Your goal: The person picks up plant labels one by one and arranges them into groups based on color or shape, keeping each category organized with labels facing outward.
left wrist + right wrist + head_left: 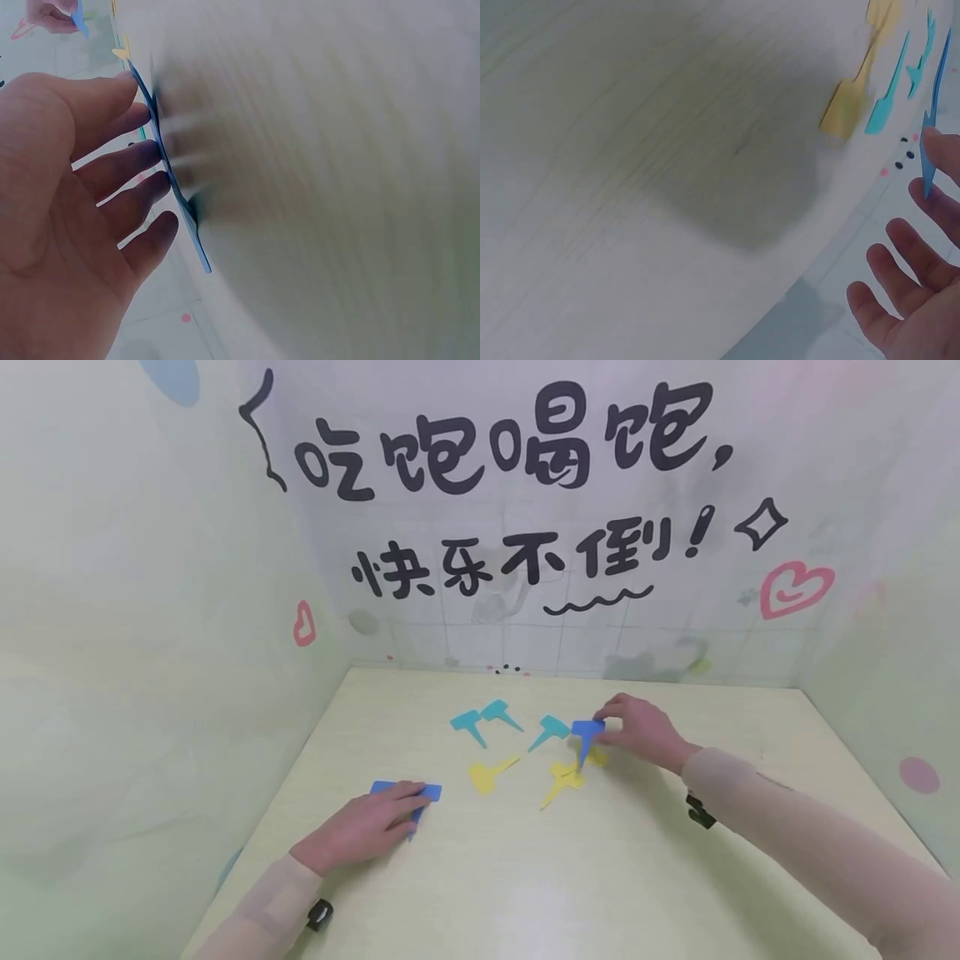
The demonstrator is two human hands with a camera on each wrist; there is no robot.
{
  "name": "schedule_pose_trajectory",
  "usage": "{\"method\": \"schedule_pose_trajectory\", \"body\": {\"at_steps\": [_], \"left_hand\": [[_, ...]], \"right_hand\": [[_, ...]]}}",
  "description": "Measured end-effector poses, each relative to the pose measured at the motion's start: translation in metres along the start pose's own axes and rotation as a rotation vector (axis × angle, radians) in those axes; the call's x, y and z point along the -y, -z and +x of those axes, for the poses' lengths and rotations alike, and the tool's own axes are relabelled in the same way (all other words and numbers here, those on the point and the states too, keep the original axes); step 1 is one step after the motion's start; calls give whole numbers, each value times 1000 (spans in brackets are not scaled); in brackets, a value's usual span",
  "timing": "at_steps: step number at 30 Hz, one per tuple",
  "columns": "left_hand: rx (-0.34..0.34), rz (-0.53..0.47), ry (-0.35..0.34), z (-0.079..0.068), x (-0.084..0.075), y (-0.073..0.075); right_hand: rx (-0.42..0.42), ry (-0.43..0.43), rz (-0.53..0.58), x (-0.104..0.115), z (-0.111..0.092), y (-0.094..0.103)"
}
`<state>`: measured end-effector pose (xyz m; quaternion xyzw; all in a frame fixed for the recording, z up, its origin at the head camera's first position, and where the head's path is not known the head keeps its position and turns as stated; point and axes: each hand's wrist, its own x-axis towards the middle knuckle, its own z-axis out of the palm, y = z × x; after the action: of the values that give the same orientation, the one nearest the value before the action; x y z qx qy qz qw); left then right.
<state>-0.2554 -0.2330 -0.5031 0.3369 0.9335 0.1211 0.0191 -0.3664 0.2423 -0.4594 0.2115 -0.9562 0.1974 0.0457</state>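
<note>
My left hand [360,828] rests its fingertips on a blue T-shaped plant label [432,792] lying at the left of the table. In the left wrist view the fingers are spread along this label [166,161], which shows edge-on. Farther back on the right, my right hand [647,727] pinches another blue T-shaped plant label [587,731] between thumb and index finger. That label is held up over the yellow ones, its stem pointing down. In the right wrist view the pinched label [928,161] stands edge-on, and the other fingers are apart from it.
Three teal T-shaped labels [553,726] lie toward the back of the pale wooden table [510,877]. Several yellow labels [482,777] lie in front of them, some overlapping below the right hand. A printed curtain [480,635] borders the back edge, with pale sheets at both sides.
</note>
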Motion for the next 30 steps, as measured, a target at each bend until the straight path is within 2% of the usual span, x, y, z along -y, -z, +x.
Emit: {"method": "schedule_pose_trajectory", "body": {"at_steps": [9,15,30], "left_hand": [[-2,10,0,-2,4,3],[-11,-10,16,-2,3,4],[3,-31,36,-1,2,1]], "right_hand": [[23,42,71,49,16,-32],[13,68,88,72,22,-57],[17,112,93,130,25,-90]]}}
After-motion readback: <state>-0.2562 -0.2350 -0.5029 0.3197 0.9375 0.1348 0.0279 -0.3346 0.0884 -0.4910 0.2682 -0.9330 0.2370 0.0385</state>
